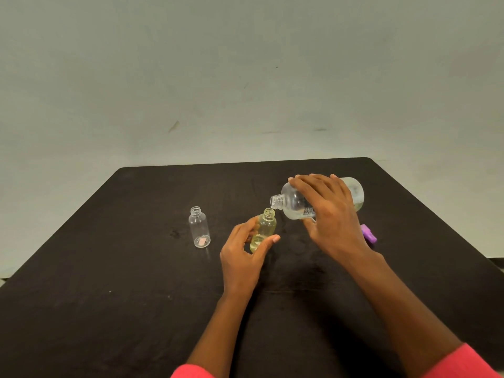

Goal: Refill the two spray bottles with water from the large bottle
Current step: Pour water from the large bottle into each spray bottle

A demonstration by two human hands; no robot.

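A person at a dark table [136, 268] tips the large bottle [291, 199] almost flat, its open mouth just above and right of the neck of a yellow-tinted spray bottle [266, 225]. The right hand [331, 214] is wrapped over the large bottle's middle, while the left hand [242, 255] pinches the tinted bottle's lower body between thumb and fingers, holding it upright. The large bottle looks like thin clear plastic and mostly empty, so it is probably light, smooth and easily squeezed. A broad grip round its body seems the safest hold. The small bottle looks tippy and is best held low. A second, clear spray bottle [199, 227] stands uncapped well left of the tinted one, and a purple cap [368, 233] lies far to its right.
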